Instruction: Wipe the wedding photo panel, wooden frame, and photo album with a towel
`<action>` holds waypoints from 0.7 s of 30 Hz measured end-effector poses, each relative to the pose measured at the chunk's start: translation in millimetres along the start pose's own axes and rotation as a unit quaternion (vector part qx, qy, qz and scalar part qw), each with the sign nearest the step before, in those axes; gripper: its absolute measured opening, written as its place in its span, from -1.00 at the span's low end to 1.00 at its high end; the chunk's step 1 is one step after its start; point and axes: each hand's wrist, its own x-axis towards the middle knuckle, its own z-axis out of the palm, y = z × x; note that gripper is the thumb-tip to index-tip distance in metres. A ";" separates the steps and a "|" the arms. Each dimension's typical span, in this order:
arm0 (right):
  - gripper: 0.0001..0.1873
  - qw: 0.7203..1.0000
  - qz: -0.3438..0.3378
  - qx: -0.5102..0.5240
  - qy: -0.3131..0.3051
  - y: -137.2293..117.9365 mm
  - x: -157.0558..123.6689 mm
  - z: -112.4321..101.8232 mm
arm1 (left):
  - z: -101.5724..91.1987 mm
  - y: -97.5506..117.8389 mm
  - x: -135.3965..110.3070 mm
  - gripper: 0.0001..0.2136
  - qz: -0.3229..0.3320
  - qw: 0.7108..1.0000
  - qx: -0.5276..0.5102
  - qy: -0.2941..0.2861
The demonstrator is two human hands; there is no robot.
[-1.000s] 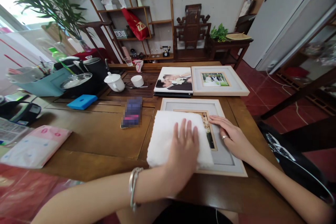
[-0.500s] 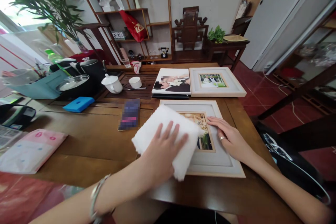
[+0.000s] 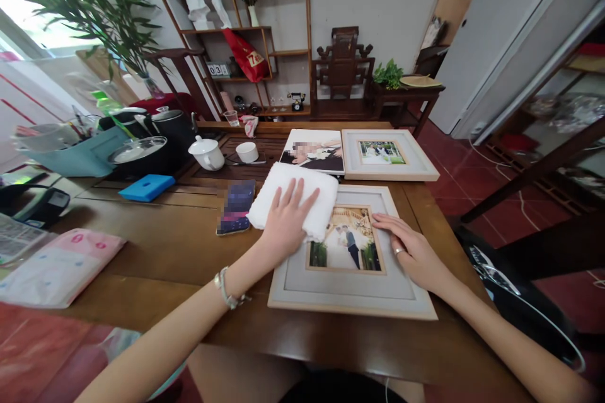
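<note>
A light wooden picture frame (image 3: pixel 350 293) with a grey mat and a wedding photo lies flat on the brown table (image 3: pixel 155 258) in front of me. My left hand (image 3: pixel 286 220) presses flat, fingers spread, on a folded white cloth (image 3: pixel 321 192) over the frame's top left corner. My right hand (image 3: pixel 411 252), wearing a ring, rests flat with fingers stretched on the frame's right side, touching the photo's edge.
A second framed photo (image 3: pixel 387 154) and a photo book (image 3: pixel 314 151) lie beyond the frame. A phone (image 3: pixel 236 208), blue box (image 3: pixel 146 187), teapot (image 3: pixel 207 154), cup (image 3: pixel 247 152), black pots (image 3: pixel 142 154) and pink packet (image 3: pixel 57 267) are to the left. Shelves and a chair stand behind.
My left hand slid the white cloth from the frame's lower middle up and left to its top left corner, uncovering the photo. My right hand stayed put.
</note>
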 end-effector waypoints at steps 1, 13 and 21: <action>-0.49 1.000 0.000 0.002 0.002 -0.1 0.1 0.0 | 0.5 -3.4 5.6 -0.19 -0.011 1.000 0.003 0.005; -0.45 1.000 0.001 0.009 -0.010 -1.5 2.0 -0.6 | -21.3 0.7 -109.1 0.07 0.041 0.977 -0.175 -0.114; -0.45 1.000 -0.009 -0.007 -0.014 2.1 -1.2 -0.1 | -5.3 7.0 -94.9 0.06 -0.032 0.985 -0.166 -0.035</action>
